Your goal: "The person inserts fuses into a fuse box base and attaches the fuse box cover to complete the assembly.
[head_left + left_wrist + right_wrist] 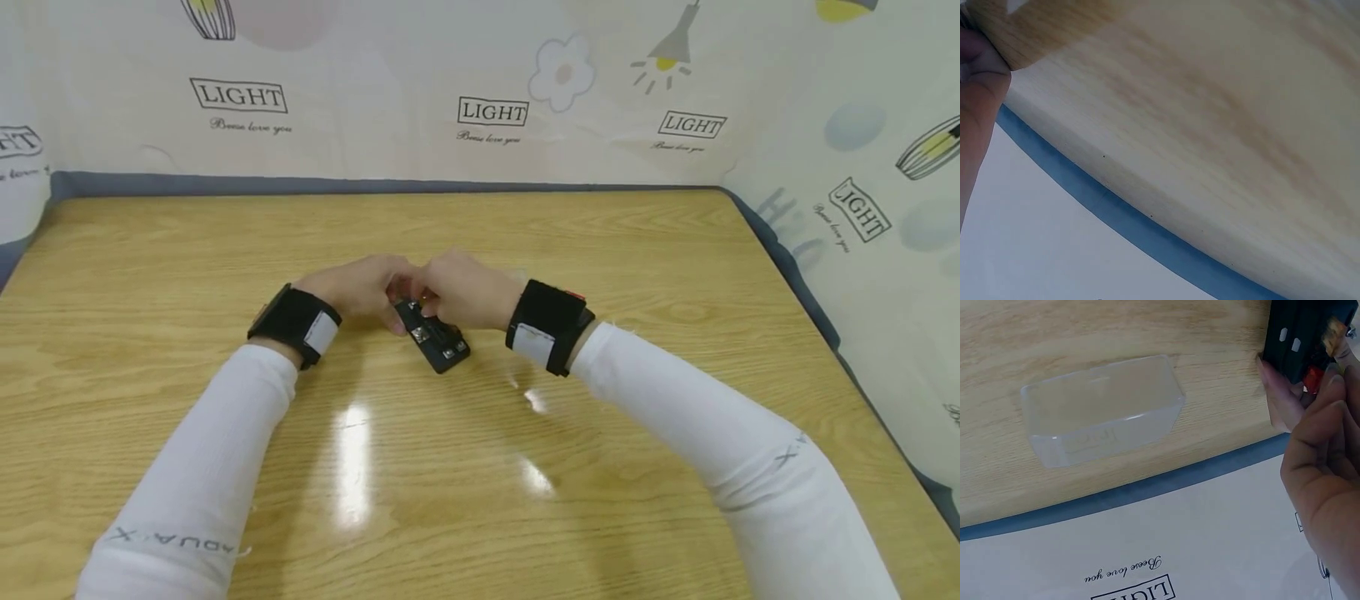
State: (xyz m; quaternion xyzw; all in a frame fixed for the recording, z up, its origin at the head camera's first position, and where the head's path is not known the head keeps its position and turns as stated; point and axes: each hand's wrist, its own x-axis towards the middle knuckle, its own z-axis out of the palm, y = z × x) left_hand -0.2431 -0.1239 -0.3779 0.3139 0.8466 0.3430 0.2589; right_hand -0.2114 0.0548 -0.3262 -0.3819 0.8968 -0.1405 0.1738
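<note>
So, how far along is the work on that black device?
Done, it seems: the clear plastic cover lies on the table, apart from the black device. In hand: the left hand holds the device's far end while the right hand pinches a red piece there. Likely left: finishing that end, then perhaps fitting the cover, which is not on yet.

The head camera looks forward and down — wrist cameras sit nearer the desk point(637, 500); head and right share the black device point(437, 340).
</note>
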